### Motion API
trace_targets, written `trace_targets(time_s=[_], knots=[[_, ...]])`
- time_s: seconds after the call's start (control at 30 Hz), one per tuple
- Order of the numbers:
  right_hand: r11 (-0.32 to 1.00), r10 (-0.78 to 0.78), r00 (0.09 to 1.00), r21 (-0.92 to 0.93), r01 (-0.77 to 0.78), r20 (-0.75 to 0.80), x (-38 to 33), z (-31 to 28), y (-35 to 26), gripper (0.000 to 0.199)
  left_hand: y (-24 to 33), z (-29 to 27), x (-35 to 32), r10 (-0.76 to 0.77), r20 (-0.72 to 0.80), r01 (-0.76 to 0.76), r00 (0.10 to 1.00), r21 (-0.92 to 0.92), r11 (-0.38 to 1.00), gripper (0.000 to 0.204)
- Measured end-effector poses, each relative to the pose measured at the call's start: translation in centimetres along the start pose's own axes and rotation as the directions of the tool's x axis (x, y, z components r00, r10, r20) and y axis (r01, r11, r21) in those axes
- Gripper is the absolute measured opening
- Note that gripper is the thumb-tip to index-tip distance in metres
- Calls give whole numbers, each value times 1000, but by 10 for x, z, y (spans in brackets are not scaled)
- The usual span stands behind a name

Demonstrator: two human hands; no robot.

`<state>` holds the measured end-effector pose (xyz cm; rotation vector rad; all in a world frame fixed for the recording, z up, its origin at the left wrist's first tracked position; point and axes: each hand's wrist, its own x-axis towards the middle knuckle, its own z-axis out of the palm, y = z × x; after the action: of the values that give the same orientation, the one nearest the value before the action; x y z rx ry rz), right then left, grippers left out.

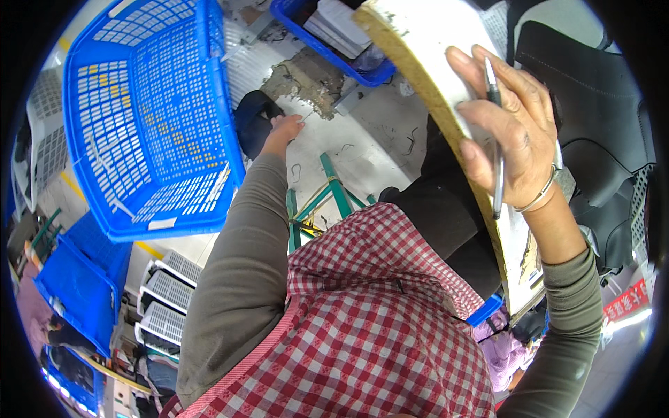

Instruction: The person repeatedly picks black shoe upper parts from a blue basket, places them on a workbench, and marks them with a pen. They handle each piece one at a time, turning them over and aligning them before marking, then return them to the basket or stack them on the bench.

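Right grip (519,132): is partly curling, fingers loosely spread, and is keeping hold of the pen between them; it is hanging over the white tabletop, and whether the fingertips are touching it is hard to see.
Pen (495,143): is slanting through the right grip, its silver tip pointing toward the top of the view.
Bracelet (540,194): is circling the right wrist.
Tabletop (411,24): is running down the right side, showing a worn yellow-brown edge.
Left grip (286,129): is hanging low on the other side, just beside the black item; how far its fingers are parting, and whether they are holding anything, is not clear from here.
Black item (252,124): is lying low between the left grip and the blue basket.
Blue basket (171,118): is standing tilted at the upper left, its slotted walls facing the viewer.
Blue tray (380,75): is sitting at the top, carrying white stacked things.
Green stand (335,187): is showing its legs in front of the checked apron (369,313), which the person is wearing.
White baskets (167,292): are stacking up at the lower left.
Black pieces (582,97): are filling the space right of the tabletop.
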<state>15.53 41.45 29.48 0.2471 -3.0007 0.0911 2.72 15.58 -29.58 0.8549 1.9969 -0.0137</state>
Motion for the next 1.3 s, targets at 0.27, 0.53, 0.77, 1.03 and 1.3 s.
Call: trace_targets(time_s=[0.27, 0.53, 0.77, 1.03, 1.3], knots=[[996, -8, 998, 88, 13, -61, -8, -3, 7, 26, -9, -8, -26, -120, 4, 120, 993, -112, 986, 41], [989, 16, 991, 149, 4, -130, -8, -6, 6, 24, -1, -28, -70, -201, -545, -56, 814, -418, 907, 19], [992, 58, 978, 118, -35, -200, -15, 4, 4, 34, 69, -143, -235, -317, -620, -446, 718, -759, 473, 9], [995, 87, 967, 65, -73, -239, 9, 32, 1, 35, 75, -321, -494, 258, -934, -902, 246, -123, 413, 9], [761, 582, 575, 635, -135, -575, -49, 6, -59, 15, 127, -456, -533, 236, -934, -909, -268, 326, 260, 27]])
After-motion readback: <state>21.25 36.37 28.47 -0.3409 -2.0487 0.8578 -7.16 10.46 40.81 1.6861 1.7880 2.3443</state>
